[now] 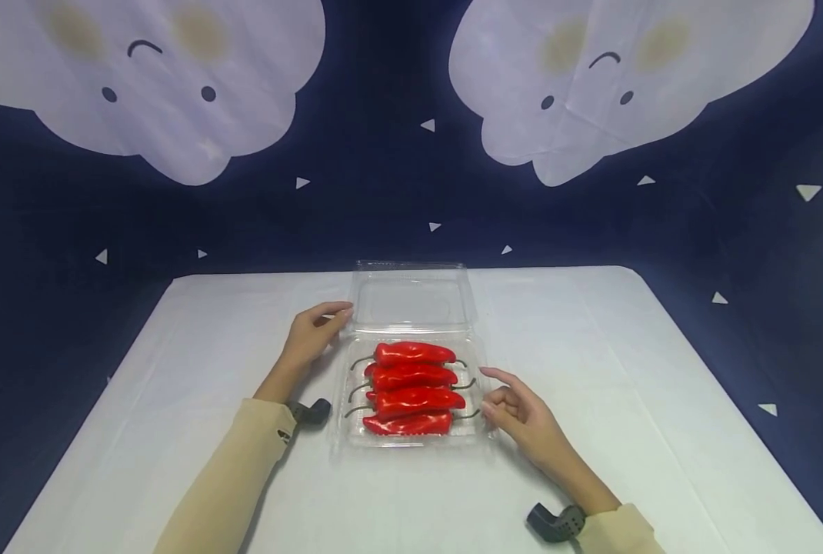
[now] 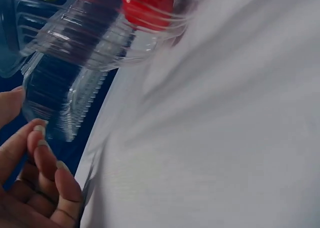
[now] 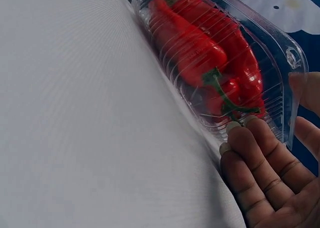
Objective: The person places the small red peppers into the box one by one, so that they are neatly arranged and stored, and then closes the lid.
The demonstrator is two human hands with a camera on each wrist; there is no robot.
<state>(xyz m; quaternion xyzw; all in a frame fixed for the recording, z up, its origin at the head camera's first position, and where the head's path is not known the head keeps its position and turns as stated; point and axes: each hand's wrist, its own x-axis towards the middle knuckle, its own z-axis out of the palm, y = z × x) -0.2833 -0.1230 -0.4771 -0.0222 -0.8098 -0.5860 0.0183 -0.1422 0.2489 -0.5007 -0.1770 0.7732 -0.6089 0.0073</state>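
Note:
A clear plastic clamshell container (image 1: 356, 440) stands on the white table with its lid (image 1: 411, 302) folded back away from me. Several glossy red peppers (image 1: 414, 375) lie crosswise in its base, green stems pointing to both sides. At the lid's left edge, near the hinge, my left hand (image 1: 312, 331) pinches the plastic between thumb and fingertips. My right hand (image 1: 525, 419) holds the right rim of the base. In the right wrist view its curled fingers (image 3: 265, 163) lie against the ribbed side wall, with the thumb at the rim.
The white-covered table (image 1: 591, 338) extends around the container on all sides. Behind it hangs a dark blue cloth (image 1: 377, 200) with white clouds and small triangles. A dark wrist device (image 1: 311, 413) sits on the left wrist, another (image 1: 557, 523) on the right.

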